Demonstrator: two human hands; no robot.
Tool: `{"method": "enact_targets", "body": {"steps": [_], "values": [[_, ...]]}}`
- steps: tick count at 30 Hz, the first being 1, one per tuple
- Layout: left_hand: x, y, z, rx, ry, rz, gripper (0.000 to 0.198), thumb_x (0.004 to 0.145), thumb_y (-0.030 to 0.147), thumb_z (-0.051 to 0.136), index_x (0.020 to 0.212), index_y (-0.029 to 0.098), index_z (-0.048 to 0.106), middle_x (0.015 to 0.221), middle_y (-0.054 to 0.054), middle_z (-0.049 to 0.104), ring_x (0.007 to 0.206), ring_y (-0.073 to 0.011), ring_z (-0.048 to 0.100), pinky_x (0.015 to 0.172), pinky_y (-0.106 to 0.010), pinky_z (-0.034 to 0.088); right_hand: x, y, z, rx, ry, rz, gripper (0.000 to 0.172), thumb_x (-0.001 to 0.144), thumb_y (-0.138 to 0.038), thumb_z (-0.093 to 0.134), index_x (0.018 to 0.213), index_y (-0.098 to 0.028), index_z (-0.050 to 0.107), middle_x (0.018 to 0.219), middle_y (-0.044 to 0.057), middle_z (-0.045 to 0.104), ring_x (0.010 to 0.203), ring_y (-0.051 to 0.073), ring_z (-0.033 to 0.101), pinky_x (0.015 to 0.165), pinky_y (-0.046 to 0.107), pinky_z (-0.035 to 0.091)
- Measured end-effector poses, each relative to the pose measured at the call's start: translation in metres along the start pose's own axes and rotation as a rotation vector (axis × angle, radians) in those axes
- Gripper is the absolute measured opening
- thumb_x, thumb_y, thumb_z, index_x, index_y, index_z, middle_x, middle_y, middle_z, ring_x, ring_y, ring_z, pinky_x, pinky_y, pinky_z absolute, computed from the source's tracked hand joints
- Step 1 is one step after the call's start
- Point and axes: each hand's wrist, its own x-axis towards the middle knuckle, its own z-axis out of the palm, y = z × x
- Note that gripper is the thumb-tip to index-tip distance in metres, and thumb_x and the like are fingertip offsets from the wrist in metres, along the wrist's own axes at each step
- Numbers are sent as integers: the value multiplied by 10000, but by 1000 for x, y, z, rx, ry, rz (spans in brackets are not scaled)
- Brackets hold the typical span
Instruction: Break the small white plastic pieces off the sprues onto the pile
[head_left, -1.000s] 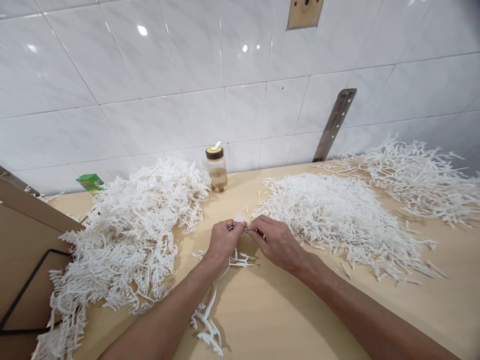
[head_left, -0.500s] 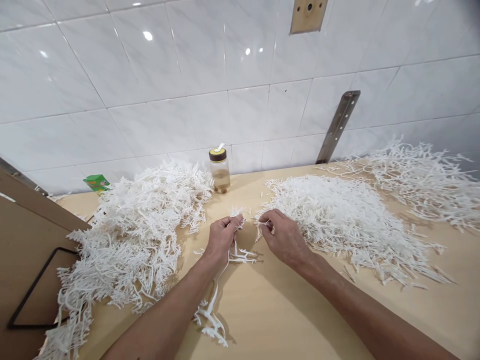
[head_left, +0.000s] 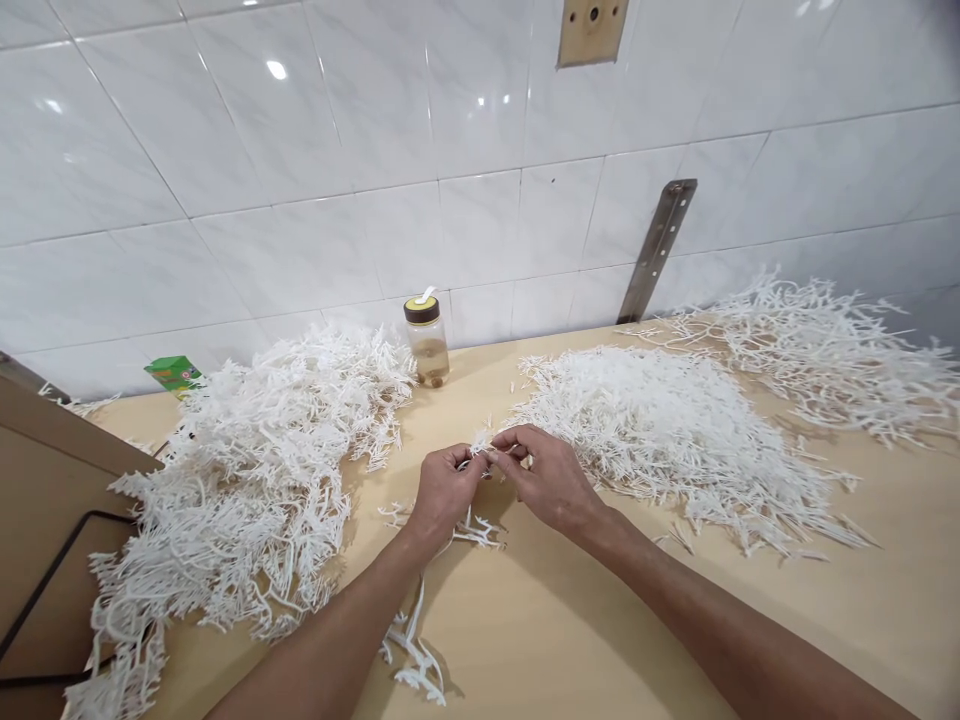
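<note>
Head view, single frame.

- Left hand [head_left: 442, 488]: over the counter [head_left: 570, 640] near its middle, forearm coming in from the lower left. Fingers [head_left: 466, 466] clenched in a pinch on the upper end of a strand [head_left: 411, 640].
- Right hand [head_left: 553, 482]: just beside the left hand, fingertips meeting it. Fingers [head_left: 513, 444] pinched on the same upper end of the strand; whether they grip a separate small piece there cannot be told.
- Strand: white, branched, plastic-looking. Its top is held between the two hands just above the counter. The rest runs down under the left wrist and lies on the counter, ending in a tuft of twigs beside the left forearm.
- Left pile [head_left: 247, 480]: large heap of white branched pieces, left of the hands, reaching to the counter's near edge.
- Middle pile [head_left: 660, 430]: flatter heap of finer white pieces, just right of the right hand.
- Right pile [head_left: 817, 350]: looser spread of white pieces at the far right, against the wall.
- Jar [head_left: 427, 342]: clear, brown lid, upright at the back of the counter between the left and middle piles.
- Green box [head_left: 174, 372]: small, at the back left, by the wall.
- Board [head_left: 45, 470]: brown, at the left edge, with a black cord [head_left: 52, 560] looped on it.
- Wall [head_left: 300, 180]: white glossy tiles; a slanted metal strip [head_left: 655, 250] and a tan plate [head_left: 592, 30] are fixed to it.
</note>
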Motion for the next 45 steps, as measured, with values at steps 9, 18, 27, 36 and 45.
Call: {"method": "enact_targets", "body": {"steps": [9,18,27,36,45], "values": [[-1,1,-1,3,5,-9,303,740,400,664,573,148,634,504,47,453,504,-87,348,507,-215,272,0,-5,-2,54,-11,81,110,876,-257,565,850,-197,653,755,20,680,648,153,615,588,260,485],[0,-1,0,-15,-5,-13,332,749,426,677,584,143,619,507,52,413,505,-80,320,491,-210,250,0,-5,-1,13,10,85,119,868,-241,557,786,-199,633,718,11,673,661,151,613,631,265,471],[-1,1,0,-94,16,-72,394,722,497,711,595,138,609,504,55,397,485,-68,273,478,-211,235,2,-6,-2,296,-139,369,147,859,-328,557,784,-201,558,613,-39,593,404,105,532,418,239,460],[0,1,-1,-104,19,-67,391,733,488,707,583,143,600,482,58,389,475,-70,294,479,-209,240,3,-6,0,413,-174,383,252,818,-439,622,870,-192,609,668,-9,601,530,134,569,391,235,500],[-2,4,-1,-113,11,-61,378,726,471,701,577,148,576,507,49,423,504,-79,332,506,-210,284,-1,-4,2,177,-84,205,156,867,-324,568,788,-199,616,697,14,629,555,144,575,470,255,472]]}}
